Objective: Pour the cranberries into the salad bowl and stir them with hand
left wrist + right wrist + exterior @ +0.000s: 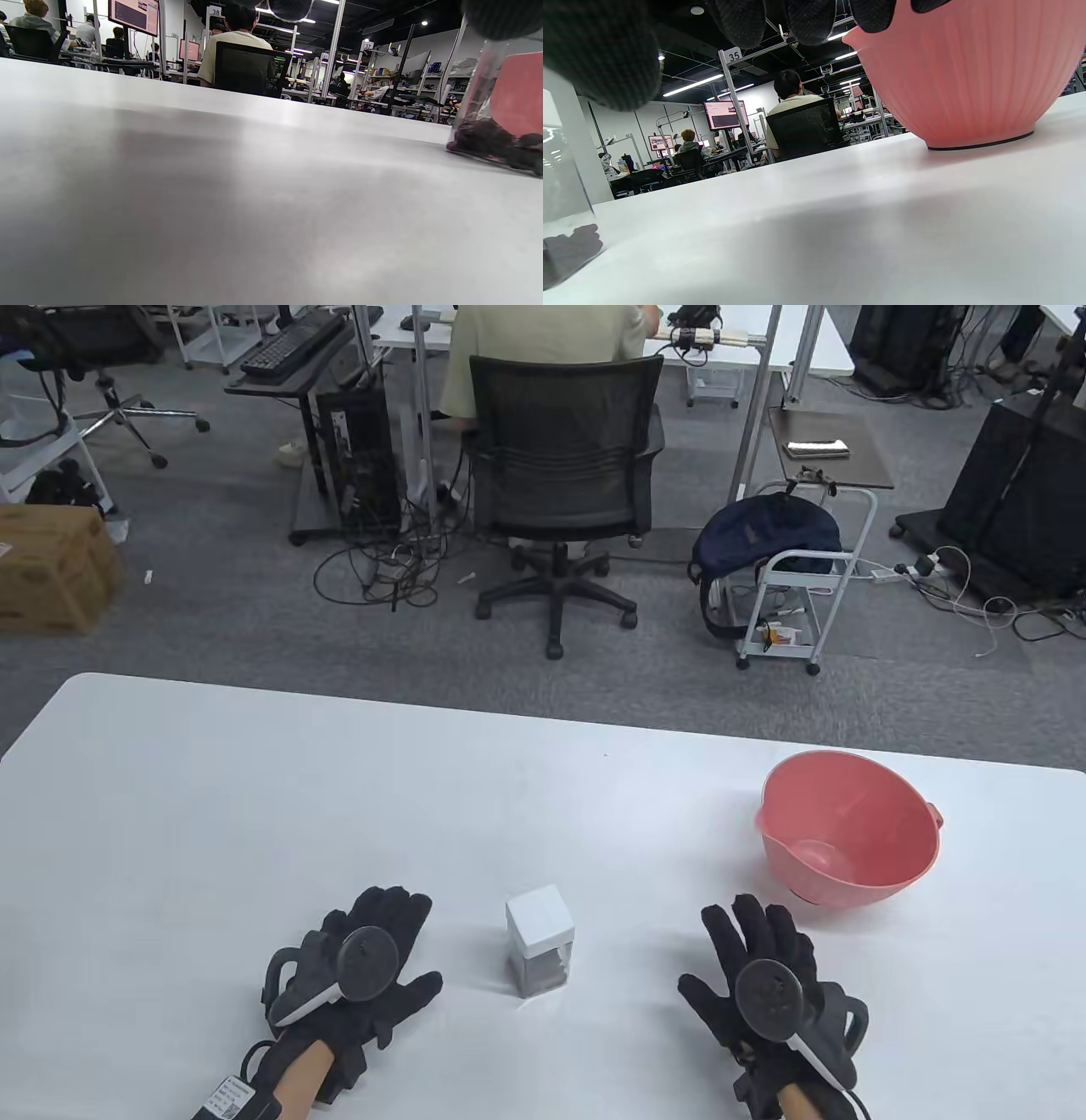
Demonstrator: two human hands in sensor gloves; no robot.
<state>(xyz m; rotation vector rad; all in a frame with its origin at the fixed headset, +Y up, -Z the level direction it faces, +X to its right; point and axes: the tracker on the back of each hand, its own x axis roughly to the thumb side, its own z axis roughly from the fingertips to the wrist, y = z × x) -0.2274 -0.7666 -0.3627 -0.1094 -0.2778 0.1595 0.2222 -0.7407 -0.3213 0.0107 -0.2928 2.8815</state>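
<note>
The white table point(254, 814) filled the lower half of your view. On it, at about two o'clock from centre, the pink salad bowl point(848, 831) stood upright and held nothing. Your left hand point(356, 976) lay flat at seven o'clock and your right hand point(768, 984) flat at five o'clock, well apart, fingers straight and spread, gripping nothing. Between them, at six o'clock, stood the clear container point(540, 942) under its white lid point(540, 916), touched by neither hand. The dark cranberries point(492, 140) lay in its bottom.
</note>
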